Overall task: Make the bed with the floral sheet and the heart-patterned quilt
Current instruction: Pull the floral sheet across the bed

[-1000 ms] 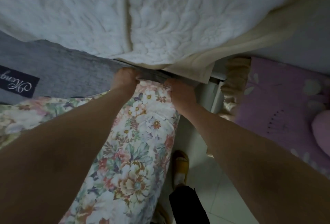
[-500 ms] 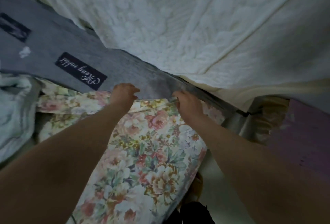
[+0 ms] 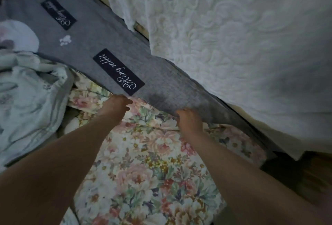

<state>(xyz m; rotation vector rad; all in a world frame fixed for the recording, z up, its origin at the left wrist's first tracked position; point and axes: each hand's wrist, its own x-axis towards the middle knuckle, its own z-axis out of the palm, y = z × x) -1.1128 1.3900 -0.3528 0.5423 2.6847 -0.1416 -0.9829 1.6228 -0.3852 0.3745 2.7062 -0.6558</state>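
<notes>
Hands met at the lower edge of the gray mattress side [image 3: 167,81], which ran as a slanting band from upper left to lower right. The left hand [image 3: 116,105] lay just below the band's black label [image 3: 118,72] with its fingers curled, pinching the top edge of the floral sheet [image 3: 143,171]. The right hand [image 3: 188,119] sat further right along the same edge, knuckles up and fingers clenched on a fold of the sheet, its fingertips hidden against the gray fabric. The sheet spread below the band, under and between both bare forearms, bunched in creases where it touched the band and flatter farther from it. Above the band lay the white quilted mattress top [image 3: 233,36], its embossed surface hanging slightly over the band's upper edge. A second black label [image 3: 58,13] sat farther up the band to the left, with a small white mark [image 3: 65,40] between the two labels. Below the band's left stretch, beside the sheet, a heap of crumpled pale green bedding [image 3: 30,95] rested; its pattern was too blurred to tell.
</notes>
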